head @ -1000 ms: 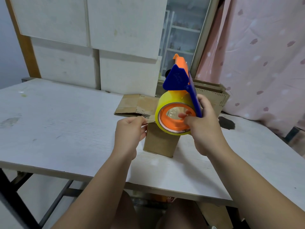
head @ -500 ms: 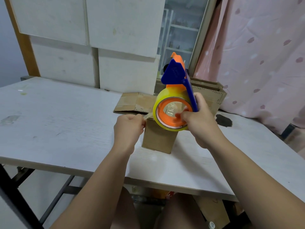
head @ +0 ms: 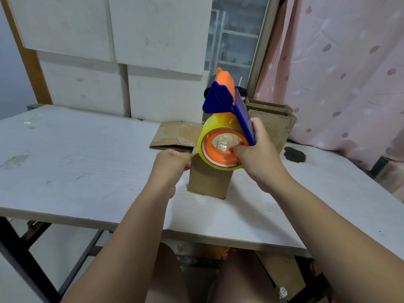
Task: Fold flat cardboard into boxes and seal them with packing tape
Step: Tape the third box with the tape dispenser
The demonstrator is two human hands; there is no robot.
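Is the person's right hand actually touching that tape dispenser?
Touching. The head view shows the right hand gripping the tape dispenser, with a fingertip inside its orange core.

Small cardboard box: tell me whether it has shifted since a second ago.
No. The small cardboard box sits the same way before the flat cardboard and left of the dark stain.

Workroom backdrop: pale and worn.
White wall panels behind a scuffed white surface on dark metal legs; pink spotted curtain at right; glazed opening, apparently shelving beyond.
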